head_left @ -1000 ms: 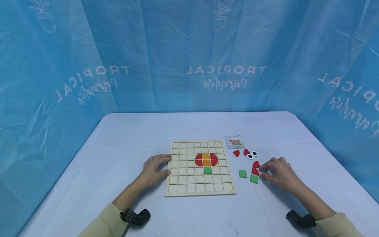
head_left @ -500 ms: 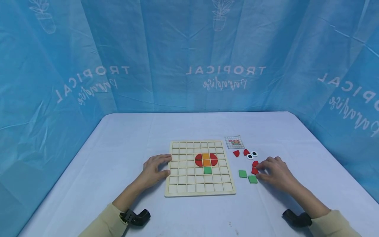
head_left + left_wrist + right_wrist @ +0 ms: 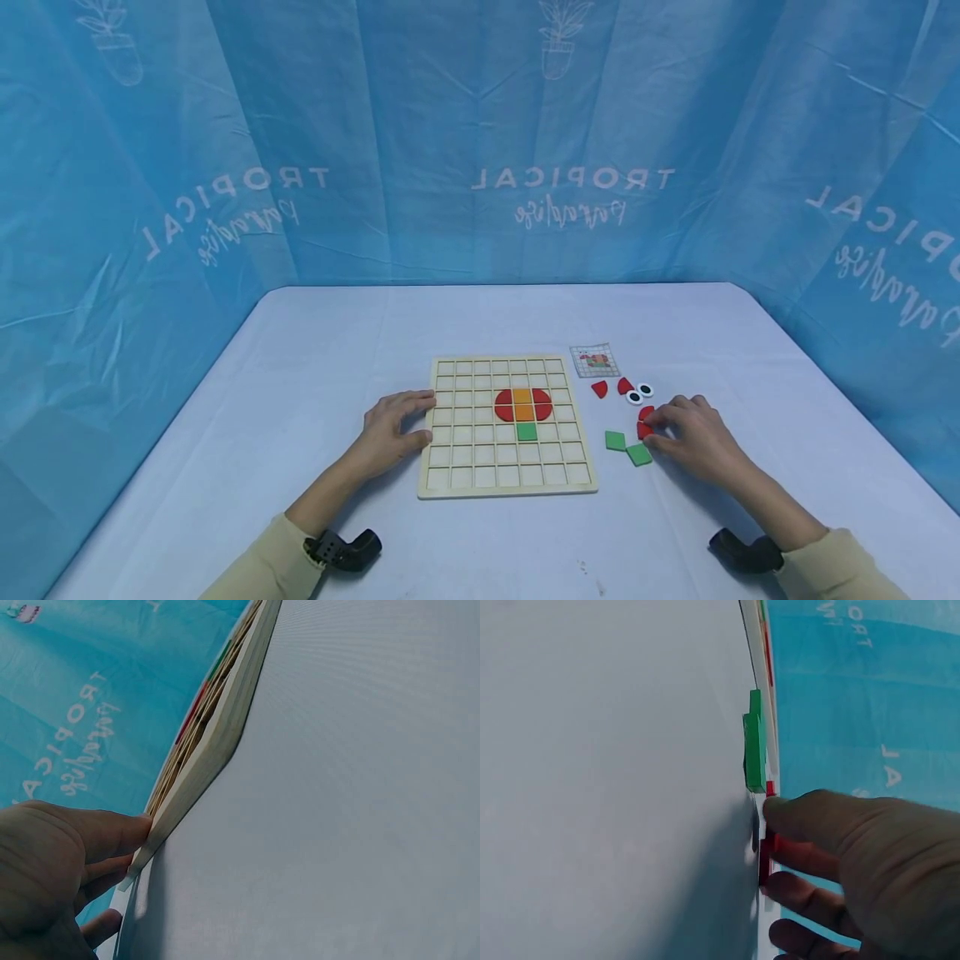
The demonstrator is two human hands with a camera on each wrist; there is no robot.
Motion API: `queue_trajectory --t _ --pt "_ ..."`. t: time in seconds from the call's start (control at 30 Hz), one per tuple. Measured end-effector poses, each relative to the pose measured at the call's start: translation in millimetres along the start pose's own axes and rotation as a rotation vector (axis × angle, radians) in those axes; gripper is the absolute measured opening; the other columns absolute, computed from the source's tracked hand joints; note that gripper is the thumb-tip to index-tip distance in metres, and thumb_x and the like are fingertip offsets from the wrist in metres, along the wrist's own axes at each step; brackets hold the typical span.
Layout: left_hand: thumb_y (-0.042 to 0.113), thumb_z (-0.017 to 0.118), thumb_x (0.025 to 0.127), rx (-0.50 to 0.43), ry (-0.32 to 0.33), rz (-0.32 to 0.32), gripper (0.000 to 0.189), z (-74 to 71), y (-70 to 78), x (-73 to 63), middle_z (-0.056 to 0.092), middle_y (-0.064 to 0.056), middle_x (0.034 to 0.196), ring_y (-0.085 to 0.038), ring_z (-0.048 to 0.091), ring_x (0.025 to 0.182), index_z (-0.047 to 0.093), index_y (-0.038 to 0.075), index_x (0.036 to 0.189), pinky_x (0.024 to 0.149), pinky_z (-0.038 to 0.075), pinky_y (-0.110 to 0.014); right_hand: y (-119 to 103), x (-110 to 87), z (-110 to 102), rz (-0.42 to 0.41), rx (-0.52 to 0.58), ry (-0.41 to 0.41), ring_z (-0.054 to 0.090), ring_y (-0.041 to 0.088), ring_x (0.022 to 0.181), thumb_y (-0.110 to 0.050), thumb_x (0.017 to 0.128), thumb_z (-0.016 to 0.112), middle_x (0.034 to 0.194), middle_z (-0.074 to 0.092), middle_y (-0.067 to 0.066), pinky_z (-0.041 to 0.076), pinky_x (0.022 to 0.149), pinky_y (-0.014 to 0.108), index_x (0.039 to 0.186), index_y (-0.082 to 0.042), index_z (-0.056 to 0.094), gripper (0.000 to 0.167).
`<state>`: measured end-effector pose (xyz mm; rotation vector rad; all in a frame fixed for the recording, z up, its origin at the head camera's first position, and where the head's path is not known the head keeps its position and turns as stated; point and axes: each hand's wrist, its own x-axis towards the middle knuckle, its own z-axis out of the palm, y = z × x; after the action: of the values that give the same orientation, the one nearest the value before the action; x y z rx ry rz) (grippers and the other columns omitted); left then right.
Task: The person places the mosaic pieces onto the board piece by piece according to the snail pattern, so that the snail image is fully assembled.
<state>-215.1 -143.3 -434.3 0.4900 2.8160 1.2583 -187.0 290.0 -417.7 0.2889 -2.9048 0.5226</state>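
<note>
In the head view a wooden grid board (image 3: 483,456) lies on the table, with two red half-round shapes (image 3: 503,407), orange tiles (image 3: 522,406) and a green square tile (image 3: 527,432) set in its cells. My left hand (image 3: 392,429) rests against the board's left edge, thumb and fingers spread apart. Right of the board, my right hand (image 3: 693,437) pinches a red quarter-circle tile (image 3: 643,431) between thumb and fingers. Another red tile (image 3: 646,412) touches it. Near my thumb lies a tilted green tile (image 3: 639,454). Fingers partly hide both red tiles.
A small pattern card (image 3: 595,360) lies at the board's upper right. Below it are two more red tiles (image 3: 599,389) and two eye discs (image 3: 634,397). A second loose green tile (image 3: 615,440) lies beside the board. Blue curtains (image 3: 480,142) surround the white table (image 3: 360,333).
My right hand has shifted slightly left and closed in on the red tiles, which slid a little left. The nearer green tile has moved left and turned. My left hand stays put.
</note>
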Motion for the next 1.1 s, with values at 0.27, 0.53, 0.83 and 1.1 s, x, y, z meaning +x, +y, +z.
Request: queue_trajectory --t 0.27,0.53,0.83,1.1 --pt "0.013 0.066 0.083 -0.002 0.006 -0.031 0.048 1.6 1.5 0.1 0.046 -0.007 0.144 -0.033 0.024 0.139 0.056 0.007 0.130 0.112 0.006 -0.058 -28.5 15.0 2.9 0.008 0.051 -0.018 0.047 0.022 0.094 -0.025 0.071 0.081 0.096 0.064 0.005 0.043 0.068 0.031 0.096 -0.015 0.074 0.028" --pt "0.014 0.067 0.083 0.010 0.012 -0.040 0.048 1.1 3.7 -0.1 0.047 -0.008 0.144 -0.034 0.025 0.139 0.056 0.007 0.130 0.112 0.006 -0.058 -63.6 33.1 22.4 -0.078 0.048 -0.037 0.045 0.019 0.094 -0.029 0.072 0.080 0.094 0.063 0.000 0.041 0.072 0.031 0.094 -0.018 0.072 0.026" --pt "0.014 0.066 0.084 0.011 0.009 -0.023 0.048 0.9 4.1 0.2 0.046 -0.007 0.144 -0.034 0.025 0.139 0.056 0.007 0.130 0.113 0.006 -0.058 -96.9 42.1 39.0 -0.178 0.033 -0.061 0.044 0.014 0.088 -0.030 0.071 0.081 0.093 0.064 -0.003 0.038 0.071 0.028 0.091 -0.020 0.074 0.024" --pt "0.015 0.066 0.084 0.019 0.008 -0.016 0.048 0.4 2.6 -0.1 0.047 -0.007 0.144 -0.034 0.026 0.139 0.056 0.008 0.130 0.112 0.006 -0.059 -104.0 42.8 43.6 -0.168 0.028 -0.084 0.044 0.013 0.089 -0.029 0.072 0.080 0.094 0.064 -0.004 0.038 0.072 0.027 0.090 -0.021 0.074 0.021"
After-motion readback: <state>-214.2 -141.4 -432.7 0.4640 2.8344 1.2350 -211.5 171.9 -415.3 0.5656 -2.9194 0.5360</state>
